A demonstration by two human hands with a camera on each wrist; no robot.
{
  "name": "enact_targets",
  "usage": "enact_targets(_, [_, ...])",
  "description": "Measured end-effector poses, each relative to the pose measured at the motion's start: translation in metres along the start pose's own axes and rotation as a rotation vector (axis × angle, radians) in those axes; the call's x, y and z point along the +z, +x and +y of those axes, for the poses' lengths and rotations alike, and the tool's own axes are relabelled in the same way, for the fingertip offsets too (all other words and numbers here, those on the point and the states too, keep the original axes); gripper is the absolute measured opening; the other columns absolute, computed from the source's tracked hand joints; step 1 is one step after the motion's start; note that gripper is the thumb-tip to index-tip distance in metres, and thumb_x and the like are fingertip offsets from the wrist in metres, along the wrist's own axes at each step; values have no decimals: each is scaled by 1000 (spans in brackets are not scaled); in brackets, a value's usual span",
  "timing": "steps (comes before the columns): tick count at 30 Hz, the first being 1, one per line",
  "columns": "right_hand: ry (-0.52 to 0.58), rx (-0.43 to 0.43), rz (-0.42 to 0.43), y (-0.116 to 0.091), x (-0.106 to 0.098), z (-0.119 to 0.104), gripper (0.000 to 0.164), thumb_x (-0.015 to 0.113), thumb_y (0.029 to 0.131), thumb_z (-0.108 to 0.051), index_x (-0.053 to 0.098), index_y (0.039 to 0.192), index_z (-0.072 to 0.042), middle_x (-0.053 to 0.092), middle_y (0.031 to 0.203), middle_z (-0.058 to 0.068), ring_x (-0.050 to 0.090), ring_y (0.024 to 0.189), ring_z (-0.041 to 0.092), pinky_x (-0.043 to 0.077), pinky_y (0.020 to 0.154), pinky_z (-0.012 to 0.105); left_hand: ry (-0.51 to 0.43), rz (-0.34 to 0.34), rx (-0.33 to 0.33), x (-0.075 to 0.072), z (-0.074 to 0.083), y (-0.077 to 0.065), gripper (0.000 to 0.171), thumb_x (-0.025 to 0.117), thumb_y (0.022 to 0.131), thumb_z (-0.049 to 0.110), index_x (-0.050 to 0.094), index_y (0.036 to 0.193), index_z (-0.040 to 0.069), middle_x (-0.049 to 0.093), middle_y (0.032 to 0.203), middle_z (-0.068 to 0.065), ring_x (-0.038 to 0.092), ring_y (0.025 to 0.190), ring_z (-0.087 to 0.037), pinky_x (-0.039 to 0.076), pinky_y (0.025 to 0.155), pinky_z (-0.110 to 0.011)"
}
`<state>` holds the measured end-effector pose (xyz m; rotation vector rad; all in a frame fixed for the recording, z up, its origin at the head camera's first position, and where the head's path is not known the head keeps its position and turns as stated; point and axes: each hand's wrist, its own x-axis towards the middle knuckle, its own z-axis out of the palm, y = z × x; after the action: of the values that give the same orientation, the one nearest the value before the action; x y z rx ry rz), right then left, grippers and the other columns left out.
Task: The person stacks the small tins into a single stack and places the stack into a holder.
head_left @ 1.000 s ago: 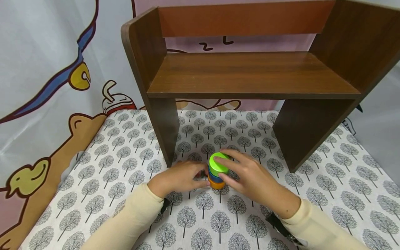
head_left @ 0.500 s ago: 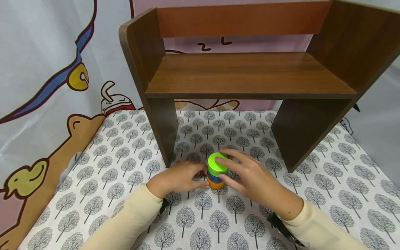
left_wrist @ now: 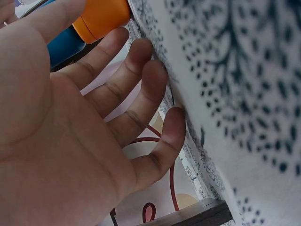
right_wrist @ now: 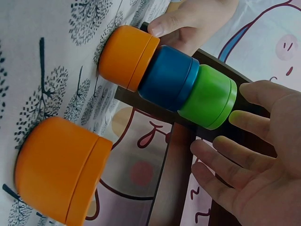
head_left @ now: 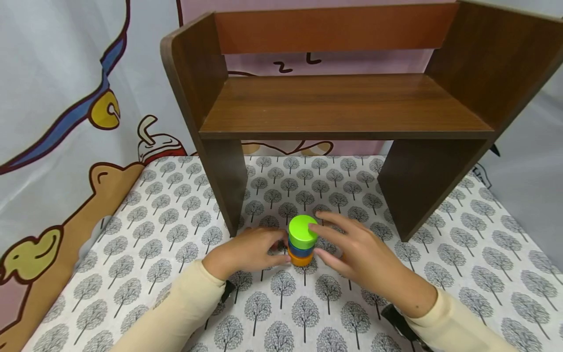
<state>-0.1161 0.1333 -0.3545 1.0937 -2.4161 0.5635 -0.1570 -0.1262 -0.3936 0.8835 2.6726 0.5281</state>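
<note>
Three small cup-shaped pieces stand in an upright stack on the cloth: an orange cup [head_left: 301,259] below, a blue cup [head_left: 301,248] in the middle, a green cup [head_left: 302,231] on top. My left hand [head_left: 250,248] is at the stack's left, thumb and fingertips by the orange cup, fingers loosely bent. My right hand [head_left: 358,249] has its fingers spread to the right of the green cup, fingertips close to it and seemingly apart in the right wrist view. A second orange cup [right_wrist: 59,169] stands nearer the right wrist; that hand mostly hides it in the head view.
A dark brown wooden shelf unit [head_left: 347,105] stands behind the stack, its side panels [head_left: 406,186] resting on the tree-print cloth [head_left: 303,313]. Cartoon-printed curtains [head_left: 48,98] hang at the back and left.
My right hand has drawn slightly right, off the green cup, with its fingers more spread. The left hand stays by the stack. The head view has shifted slightly.
</note>
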Motion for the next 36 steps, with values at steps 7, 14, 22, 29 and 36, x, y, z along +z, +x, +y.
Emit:
enact_targets(7, [-25,28,-4,-5,-1,1,50,50,100,-53,69,126,-15,60,137,13,68,105,31,57,88,50,1,2,-4,0,0,0,35,68,91,49,62,117,26,65,97,11,58,86,-8,47,76,-31])
enact_targets(14, [-40,47,-22,-7,-3,1,54,45,100,-57,69,126,-16,60,136,13,66,112,35,55,91,55,1,1,-10,1,-2,0,34,69,91,49,62,115,26,65,96,11,58,86,-8,47,79,-34])
enact_targets(22, [-42,98,-61,-13,-7,4,44,64,96,-46,67,130,-19,58,140,12,66,112,34,54,92,55,-26,7,14,1,-2,-1,33,70,92,43,63,114,21,67,100,8,59,90,-9,50,82,-34])
enact_targets(29, [-49,117,-58,-18,-7,6,42,68,94,-44,69,127,-18,59,139,11,63,117,36,53,94,56,-26,12,28,1,-1,-1,32,70,92,40,64,114,19,67,99,6,60,90,-11,50,82,-34])
enact_targets(36, [-55,120,-54,-21,-8,10,53,46,99,-59,70,125,-19,60,137,11,63,118,36,53,94,55,-23,9,24,1,0,0,31,70,92,42,64,114,21,66,99,8,59,89,-10,49,82,-34])
